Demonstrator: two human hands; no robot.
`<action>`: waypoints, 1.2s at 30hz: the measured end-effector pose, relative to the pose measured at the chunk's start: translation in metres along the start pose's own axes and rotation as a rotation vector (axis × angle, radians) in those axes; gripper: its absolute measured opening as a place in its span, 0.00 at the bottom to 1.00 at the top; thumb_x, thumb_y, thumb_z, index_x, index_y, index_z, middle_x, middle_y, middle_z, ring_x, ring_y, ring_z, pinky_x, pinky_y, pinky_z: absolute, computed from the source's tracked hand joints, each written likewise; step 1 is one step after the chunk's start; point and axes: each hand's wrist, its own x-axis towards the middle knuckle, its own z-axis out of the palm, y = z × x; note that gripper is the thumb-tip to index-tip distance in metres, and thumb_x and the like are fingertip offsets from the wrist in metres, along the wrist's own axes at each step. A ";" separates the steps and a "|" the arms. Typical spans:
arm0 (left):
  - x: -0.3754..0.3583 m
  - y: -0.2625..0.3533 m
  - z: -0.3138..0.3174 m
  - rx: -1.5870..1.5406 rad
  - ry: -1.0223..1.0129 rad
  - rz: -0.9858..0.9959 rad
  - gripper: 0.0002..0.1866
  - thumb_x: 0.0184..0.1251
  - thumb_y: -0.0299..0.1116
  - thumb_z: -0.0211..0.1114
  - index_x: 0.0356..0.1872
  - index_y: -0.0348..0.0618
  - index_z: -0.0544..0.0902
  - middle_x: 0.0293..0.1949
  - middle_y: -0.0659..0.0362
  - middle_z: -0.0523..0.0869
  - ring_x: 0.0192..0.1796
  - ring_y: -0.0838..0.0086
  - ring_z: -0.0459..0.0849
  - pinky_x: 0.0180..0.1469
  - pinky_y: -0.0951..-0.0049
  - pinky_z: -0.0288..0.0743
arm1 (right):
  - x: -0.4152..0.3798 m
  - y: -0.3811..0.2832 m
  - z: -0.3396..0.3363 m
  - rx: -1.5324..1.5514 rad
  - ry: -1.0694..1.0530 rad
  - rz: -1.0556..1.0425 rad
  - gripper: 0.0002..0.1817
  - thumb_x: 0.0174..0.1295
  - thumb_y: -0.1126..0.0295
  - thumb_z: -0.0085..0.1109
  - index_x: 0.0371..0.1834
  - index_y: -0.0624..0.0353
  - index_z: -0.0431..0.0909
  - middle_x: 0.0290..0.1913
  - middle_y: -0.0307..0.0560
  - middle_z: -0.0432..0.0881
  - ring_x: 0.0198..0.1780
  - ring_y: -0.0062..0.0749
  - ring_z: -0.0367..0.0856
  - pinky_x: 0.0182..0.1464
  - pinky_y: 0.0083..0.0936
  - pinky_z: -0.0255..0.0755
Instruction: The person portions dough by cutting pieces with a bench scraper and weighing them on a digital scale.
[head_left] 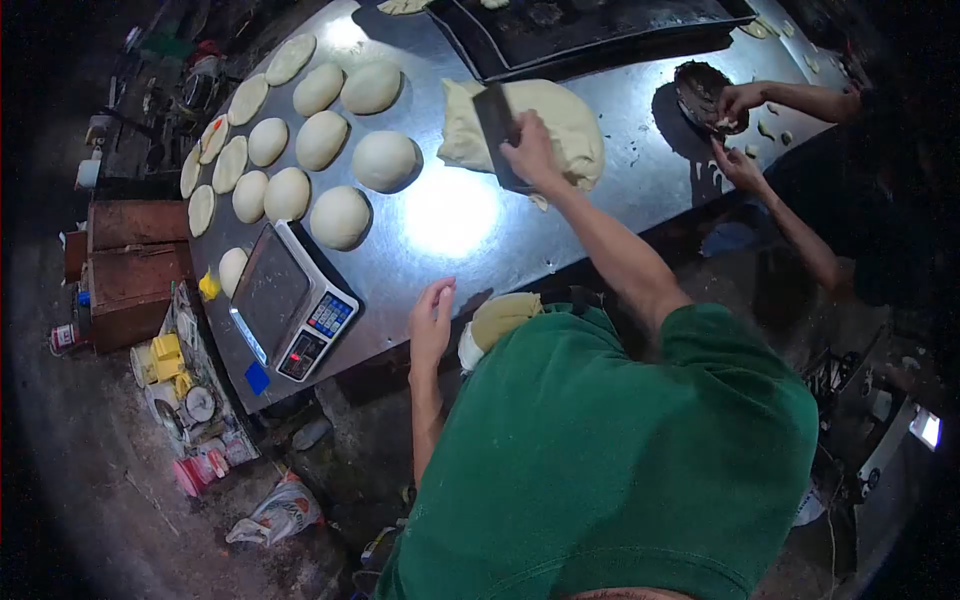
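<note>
My right hand (530,150) grips a dark, flat, rectangular dough scraper (495,130). The scraper stands over the left part of a big slab of pale dough (560,115) on the metal table. At the table's front edge is my left hand (432,318), held low with its fingers stretched out and nothing in it. A digital scale (295,300) with a dark tray is to the left of that hand. Beyond the scale lie several round dough balls (340,217) and, along the far left edge, flattened dough pieces (248,98).
Black baking trays (600,45) lie at the back of the metal table (400,290). At the right, another person's hands (740,105) work at a dark round pan (700,90). A brown wooden box (140,260) and a cluttered shelf (185,370) stand left of the table.
</note>
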 end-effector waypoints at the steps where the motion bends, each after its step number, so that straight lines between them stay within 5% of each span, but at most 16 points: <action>1: 0.000 -0.005 0.005 -0.007 -0.029 -0.015 0.16 0.81 0.36 0.56 0.58 0.36 0.82 0.51 0.53 0.88 0.54 0.70 0.85 0.59 0.69 0.76 | -0.006 -0.008 0.006 0.007 0.018 -0.046 0.24 0.53 0.69 0.68 0.52 0.61 0.71 0.50 0.61 0.77 0.54 0.57 0.78 0.57 0.48 0.72; 3: 0.012 -0.015 0.010 0.030 -0.102 0.010 0.17 0.81 0.37 0.56 0.59 0.37 0.82 0.53 0.53 0.87 0.56 0.70 0.84 0.60 0.68 0.76 | -0.016 -0.018 0.003 0.114 -0.131 -0.009 0.23 0.55 0.71 0.66 0.53 0.61 0.70 0.46 0.60 0.81 0.51 0.54 0.81 0.53 0.46 0.75; 4: 0.018 -0.020 0.013 0.049 -0.143 0.025 0.17 0.81 0.38 0.56 0.59 0.37 0.82 0.54 0.53 0.86 0.56 0.69 0.84 0.61 0.68 0.75 | -0.015 -0.023 -0.009 0.208 -0.341 0.181 0.25 0.55 0.72 0.66 0.57 0.61 0.73 0.43 0.59 0.84 0.47 0.49 0.84 0.50 0.40 0.77; 7: 0.037 -0.032 0.023 0.078 -0.173 -0.012 0.17 0.80 0.38 0.58 0.60 0.39 0.81 0.58 0.51 0.84 0.60 0.65 0.81 0.63 0.65 0.74 | -0.008 -0.001 -0.029 0.354 -0.446 0.096 0.28 0.54 0.71 0.69 0.60 0.63 0.75 0.43 0.56 0.86 0.45 0.42 0.85 0.50 0.35 0.78; 9: 0.059 -0.050 0.030 0.191 -0.163 0.081 0.18 0.77 0.39 0.61 0.61 0.41 0.81 0.59 0.50 0.82 0.62 0.61 0.80 0.65 0.63 0.72 | -0.017 0.009 -0.066 0.526 -0.333 0.082 0.26 0.57 0.68 0.70 0.57 0.68 0.78 0.48 0.50 0.87 0.47 0.36 0.85 0.54 0.31 0.78; 10: 0.067 -0.060 0.035 0.243 -0.158 0.120 0.19 0.76 0.40 0.62 0.62 0.43 0.81 0.60 0.50 0.81 0.63 0.59 0.79 0.66 0.61 0.71 | -0.016 0.023 -0.084 0.467 -0.316 0.233 0.27 0.57 0.67 0.72 0.57 0.70 0.78 0.50 0.52 0.87 0.49 0.37 0.85 0.56 0.32 0.78; 13: 0.101 -0.077 0.051 0.428 -0.111 0.286 0.21 0.71 0.42 0.65 0.62 0.47 0.82 0.63 0.47 0.78 0.65 0.52 0.75 0.69 0.55 0.67 | -0.030 0.043 -0.154 0.628 -0.166 0.488 0.26 0.60 0.62 0.74 0.56 0.68 0.81 0.46 0.50 0.88 0.42 0.32 0.87 0.45 0.31 0.82; 17: 0.140 -0.070 0.073 0.551 -0.013 0.267 0.25 0.65 0.44 0.67 0.63 0.52 0.81 0.70 0.47 0.71 0.70 0.46 0.66 0.71 0.45 0.61 | -0.076 0.083 -0.191 0.605 0.111 0.571 0.19 0.63 0.68 0.69 0.54 0.68 0.80 0.44 0.47 0.87 0.41 0.33 0.87 0.44 0.32 0.81; 23: 0.190 -0.075 0.078 0.634 0.297 0.303 0.28 0.66 0.43 0.64 0.67 0.50 0.76 0.71 0.49 0.70 0.72 0.47 0.64 0.74 0.43 0.55 | -0.142 0.126 -0.144 0.481 0.259 0.877 0.24 0.59 0.71 0.71 0.59 0.65 0.78 0.46 0.46 0.85 0.45 0.33 0.84 0.48 0.33 0.78; 27: 0.198 -0.062 0.078 0.721 0.351 0.262 0.27 0.67 0.43 0.61 0.67 0.51 0.76 0.72 0.50 0.69 0.74 0.51 0.63 0.76 0.44 0.52 | -0.128 0.098 -0.084 0.476 0.517 0.836 0.28 0.60 0.75 0.71 0.65 0.66 0.74 0.56 0.48 0.83 0.51 0.36 0.81 0.54 0.32 0.75; 29: 0.204 -0.061 0.078 0.751 0.315 0.219 0.29 0.68 0.43 0.60 0.70 0.53 0.74 0.76 0.52 0.65 0.78 0.52 0.59 0.78 0.43 0.49 | -0.092 0.084 -0.056 0.413 0.634 0.787 0.29 0.63 0.75 0.67 0.67 0.67 0.71 0.61 0.50 0.80 0.59 0.41 0.78 0.61 0.39 0.72; 32: 0.208 -0.067 0.080 0.807 0.292 0.194 0.31 0.69 0.44 0.58 0.73 0.55 0.71 0.80 0.54 0.60 0.81 0.54 0.54 0.79 0.41 0.47 | -0.024 0.085 -0.032 0.561 0.736 0.714 0.27 0.63 0.82 0.65 0.66 0.68 0.72 0.62 0.51 0.79 0.57 0.41 0.82 0.58 0.38 0.77; 34: 0.211 -0.063 0.075 0.791 0.262 0.171 0.31 0.69 0.44 0.58 0.74 0.56 0.71 0.80 0.54 0.60 0.81 0.53 0.55 0.78 0.40 0.47 | 0.018 0.079 -0.030 0.477 0.568 0.773 0.22 0.70 0.73 0.60 0.66 0.68 0.72 0.62 0.52 0.79 0.57 0.41 0.82 0.55 0.40 0.81; 36: 0.209 -0.061 0.072 0.790 0.226 0.159 0.32 0.70 0.44 0.58 0.75 0.57 0.68 0.80 0.54 0.60 0.81 0.54 0.54 0.78 0.39 0.48 | 0.047 0.132 -0.028 0.680 0.363 0.553 0.26 0.71 0.64 0.63 0.68 0.64 0.70 0.62 0.52 0.79 0.56 0.41 0.83 0.54 0.40 0.82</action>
